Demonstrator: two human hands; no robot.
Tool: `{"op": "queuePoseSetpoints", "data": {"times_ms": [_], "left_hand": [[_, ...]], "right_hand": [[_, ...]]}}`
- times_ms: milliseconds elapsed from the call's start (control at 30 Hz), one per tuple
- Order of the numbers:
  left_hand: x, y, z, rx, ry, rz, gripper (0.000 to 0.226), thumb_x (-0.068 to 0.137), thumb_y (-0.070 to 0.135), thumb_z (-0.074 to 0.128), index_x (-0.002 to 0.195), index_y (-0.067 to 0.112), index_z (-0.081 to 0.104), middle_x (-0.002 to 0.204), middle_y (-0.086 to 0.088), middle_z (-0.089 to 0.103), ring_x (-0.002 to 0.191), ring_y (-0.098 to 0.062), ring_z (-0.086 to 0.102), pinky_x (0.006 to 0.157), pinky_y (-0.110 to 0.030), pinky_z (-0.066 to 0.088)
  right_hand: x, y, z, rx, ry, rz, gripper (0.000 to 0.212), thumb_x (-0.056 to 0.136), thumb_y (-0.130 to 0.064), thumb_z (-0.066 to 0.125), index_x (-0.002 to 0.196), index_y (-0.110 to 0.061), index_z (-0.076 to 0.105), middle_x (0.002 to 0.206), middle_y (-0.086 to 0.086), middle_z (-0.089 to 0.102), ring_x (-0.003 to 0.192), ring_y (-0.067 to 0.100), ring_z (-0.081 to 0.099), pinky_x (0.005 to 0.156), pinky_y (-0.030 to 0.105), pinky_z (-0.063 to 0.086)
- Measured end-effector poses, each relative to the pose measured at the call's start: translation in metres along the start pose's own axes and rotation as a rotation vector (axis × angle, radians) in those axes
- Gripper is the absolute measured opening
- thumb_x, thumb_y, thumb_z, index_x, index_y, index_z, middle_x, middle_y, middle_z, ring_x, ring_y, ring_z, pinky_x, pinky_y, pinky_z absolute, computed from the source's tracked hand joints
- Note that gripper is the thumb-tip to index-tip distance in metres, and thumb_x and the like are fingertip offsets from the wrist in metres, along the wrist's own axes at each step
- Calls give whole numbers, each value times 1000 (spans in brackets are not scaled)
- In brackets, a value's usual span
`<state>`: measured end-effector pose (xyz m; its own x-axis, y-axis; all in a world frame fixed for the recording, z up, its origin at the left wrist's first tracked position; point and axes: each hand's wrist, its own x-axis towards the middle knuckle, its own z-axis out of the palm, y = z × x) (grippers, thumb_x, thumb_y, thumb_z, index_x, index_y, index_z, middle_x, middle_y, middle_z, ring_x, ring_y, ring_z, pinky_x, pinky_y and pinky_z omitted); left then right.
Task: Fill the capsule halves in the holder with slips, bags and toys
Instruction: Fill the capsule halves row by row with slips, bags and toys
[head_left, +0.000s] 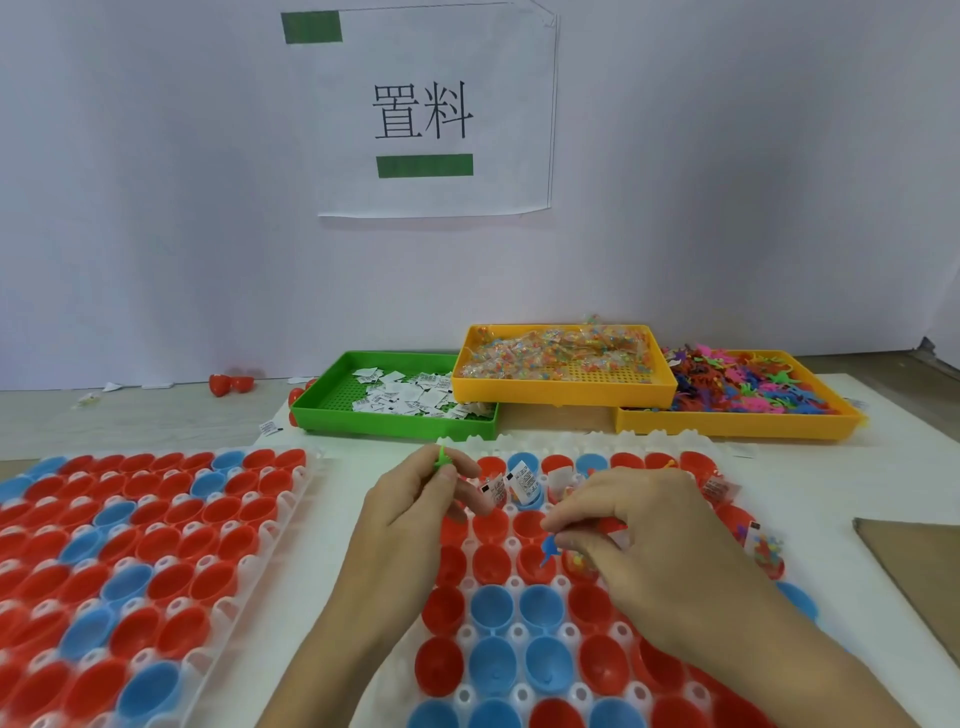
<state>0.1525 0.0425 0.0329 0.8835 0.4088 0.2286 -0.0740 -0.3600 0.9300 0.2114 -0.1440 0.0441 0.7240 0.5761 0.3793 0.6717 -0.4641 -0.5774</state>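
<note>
A translucent holder (566, 631) full of red and blue capsule halves lies under both hands. My left hand (415, 506) pinches a small green toy (443, 460) above the holder's far left corner. My right hand (631, 540) hovers over the middle rows and pinches a blue toy (549, 550) at its fingertips. Paper slips (522, 480) and small bags stand in the far-row halves. At the back sit a green tray of slips (332, 400), a yellow tray of bags (563, 389) and a yellow tray of coloured toys (737, 423).
A second holder (124, 566) of red and blue capsule halves lies at the left. Loose red capsule halves (230, 384) and stray slips lie by the wall. A brown cardboard sheet (919, 566) is at the right edge. A paper sign hangs on the wall.
</note>
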Motion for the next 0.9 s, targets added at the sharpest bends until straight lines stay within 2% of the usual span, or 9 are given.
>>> {"op": "queuePoseSetpoints", "data": {"times_ms": [100,233,367,433,567,633,733,833,900], "left_hand": [[-3,3,3,37,-29,-39,26,104,13,37,94,22,60,78,5,74,78,-7,62,66,-18,40],[-5,7,6,44,-30,-78,17,104,18,36,98,26,50,82,12,75,85,-4,63,73,-23,38],[-4,7,6,17,-11,-72,18,105,22,40,94,20,55,85,14,75,91,4,64,81,-24,41],[-3,5,6,0,-11,-72,20,104,21,45,91,18,60,88,13,75,94,0,65,84,-23,44],[0,0,3,13,-22,-44,21,94,16,62,80,26,75,83,6,71,81,-5,60,71,-13,44],[0,-1,1,17,-48,-23,21,90,17,68,81,31,78,80,5,70,75,-5,55,68,-14,45],[1,-1,-2,47,-105,-5,26,87,15,72,82,41,77,81,10,73,77,-5,58,71,-21,47],[2,-1,-4,144,-113,-8,28,84,15,76,81,43,74,82,15,72,82,-2,61,66,-11,42],[2,-3,-5,168,-110,-7,23,82,15,78,78,37,74,80,15,71,81,0,62,62,-6,41]], "right_hand": [[-1,0,4,-55,7,-12,21,86,-14,74,99,-31,79,90,-23,72,90,-13,59,78,0,44],[-2,-3,6,-141,-2,-27,19,90,-20,69,103,-32,77,94,-19,72,88,-3,60,83,14,49],[-2,-5,8,-184,-15,-45,17,92,-23,67,102,-32,78,96,-18,72,90,2,58,89,19,46],[-3,-5,9,-198,-26,-43,18,94,-25,65,103,-34,77,98,-19,71,93,3,57,90,20,46],[-2,-2,15,-194,-44,-51,15,90,-18,67,95,-27,79,87,-10,72,84,11,58,83,34,50],[-2,0,18,-168,-39,-42,16,86,-10,69,91,-22,79,82,-3,71,80,18,60,77,40,51],[-1,1,20,-182,-37,-34,19,85,-7,70,95,-20,79,83,0,70,80,21,60,76,42,51],[-1,1,21,-186,-35,-22,22,90,-10,66,104,-23,77,90,-1,69,86,21,59,81,41,50],[-1,0,20,-186,-49,-13,25,92,-13,63,110,-26,76,95,-2,69,92,19,59,86,40,50]]}}
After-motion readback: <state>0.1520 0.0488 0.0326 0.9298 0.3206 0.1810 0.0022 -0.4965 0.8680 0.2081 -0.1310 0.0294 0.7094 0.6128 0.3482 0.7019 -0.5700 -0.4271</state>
